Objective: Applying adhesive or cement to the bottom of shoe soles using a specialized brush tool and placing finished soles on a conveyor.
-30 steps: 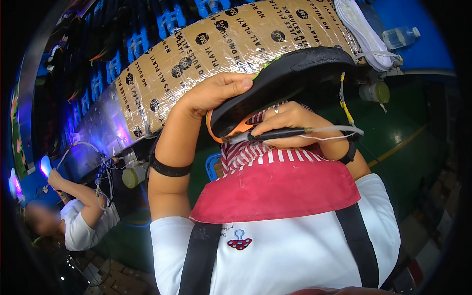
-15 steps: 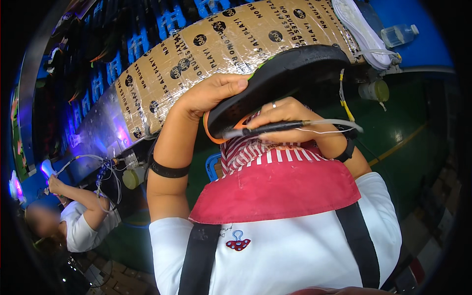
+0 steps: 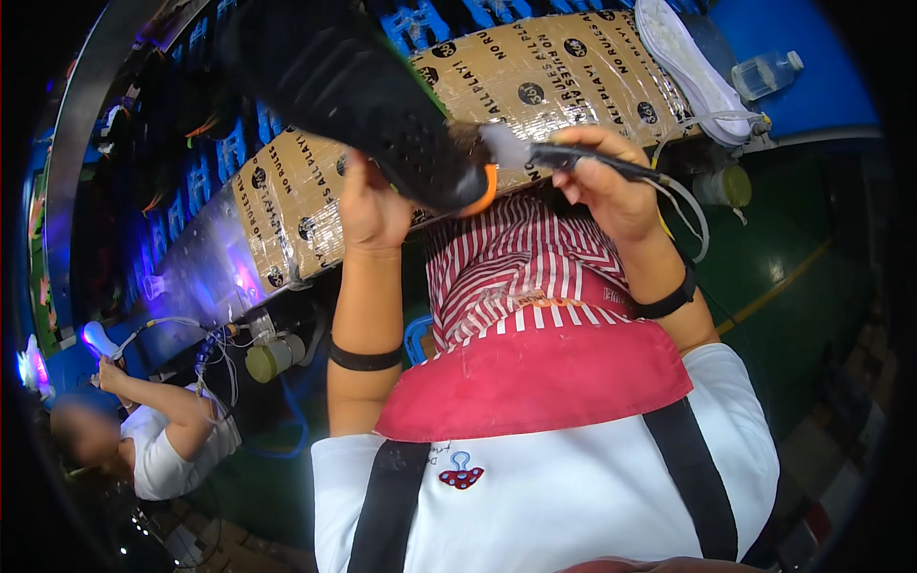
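**Applying the Brush Tip to the Shoe Sole**

Holding a black shoe [image 3: 368, 91] sole-up above the lap, the left hand [image 3: 371, 205] is closed on the shoe's lower edge, fingers wrapped up around its side. The shoe is the landmark for all positions below. It tilts up and away to the upper left, with an orange trim [image 3: 487, 191] at its near end.

The right hand [image 3: 611, 186], just right of the shoe, is closed around a dark corded applicator tool [image 3: 592, 160]. The tool's pale brush tip [image 3: 501, 145] touches the shoe near the orange end. A thin white cord [image 3: 683, 205] loops from the tool past the right wrist.

Behind the shoe lies a worktop [image 3: 564, 67] covered in brown printed wrapping. A white sole [image 3: 683, 48] rests on it, well to the right of the shoe, with a clear bottle [image 3: 764, 72] further right. Far below and left of the shoe, another person [image 3: 153, 439] works with a lit tool.

Step in hand, as judged: coating or treating the sole edge. The next move likely calls for a steady stroke along the sole while the left hand turns the shoe to present untreated areas.
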The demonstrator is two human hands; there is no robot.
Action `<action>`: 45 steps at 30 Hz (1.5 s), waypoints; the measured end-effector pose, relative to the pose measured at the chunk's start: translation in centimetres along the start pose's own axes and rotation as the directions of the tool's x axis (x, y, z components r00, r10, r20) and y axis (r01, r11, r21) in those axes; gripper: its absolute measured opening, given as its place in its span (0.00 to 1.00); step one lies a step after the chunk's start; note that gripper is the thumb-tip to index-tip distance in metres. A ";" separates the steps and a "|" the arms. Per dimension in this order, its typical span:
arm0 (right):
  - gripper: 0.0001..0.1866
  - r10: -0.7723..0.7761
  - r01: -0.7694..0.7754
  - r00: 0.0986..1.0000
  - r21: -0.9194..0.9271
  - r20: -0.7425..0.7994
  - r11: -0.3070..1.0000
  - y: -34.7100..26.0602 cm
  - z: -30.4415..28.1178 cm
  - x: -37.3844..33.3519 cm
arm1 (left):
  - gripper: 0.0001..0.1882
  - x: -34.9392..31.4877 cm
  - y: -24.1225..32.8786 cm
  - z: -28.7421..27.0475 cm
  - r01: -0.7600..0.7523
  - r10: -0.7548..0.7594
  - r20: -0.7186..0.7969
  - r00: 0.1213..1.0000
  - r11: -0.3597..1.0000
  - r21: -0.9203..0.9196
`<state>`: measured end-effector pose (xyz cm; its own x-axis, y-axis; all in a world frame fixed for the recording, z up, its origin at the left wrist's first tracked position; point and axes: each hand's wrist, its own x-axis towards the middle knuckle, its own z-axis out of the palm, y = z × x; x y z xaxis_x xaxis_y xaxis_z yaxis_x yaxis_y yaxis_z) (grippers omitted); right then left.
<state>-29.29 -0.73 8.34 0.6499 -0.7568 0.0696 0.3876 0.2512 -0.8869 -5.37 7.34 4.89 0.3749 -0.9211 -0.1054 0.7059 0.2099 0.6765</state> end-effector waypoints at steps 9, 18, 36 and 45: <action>0.16 -0.039 0.047 0.991 0.064 -0.129 0.997 -0.6 0.0 1.0 | 0.34 -4.0 -0.1 -5.0 0.238 -0.187 0.151 0.971 0.838 -0.491; 0.12 -0.017 0.004 0.972 -0.056 -0.236 0.998 -0.1 2.0 2.2 | 0.45 -9.0 -3.1 -1.4 0.396 -0.372 0.162 0.914 0.732 -0.554; 0.10 -0.519 0.253 0.806 -0.626 -0.284 0.737 1.4 5.3 3.6 | 0.49 -7.9 -6.5 2.4 0.540 -0.307 0.452 0.838 0.593 -0.598; 0.10 -0.664 0.341 0.743 -0.804 -0.087 0.487 2.4 5.4 4.0 | 0.47 -7.5 -7.2 2.2 0.526 -0.352 0.404 0.844 0.693 -0.494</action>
<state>-22.24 0.09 8.89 0.1686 -0.7817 0.6004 -0.1150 -0.6206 -0.7757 -14.53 11.99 2.42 -0.1753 -0.9840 -0.0325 0.9828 -0.1769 0.0535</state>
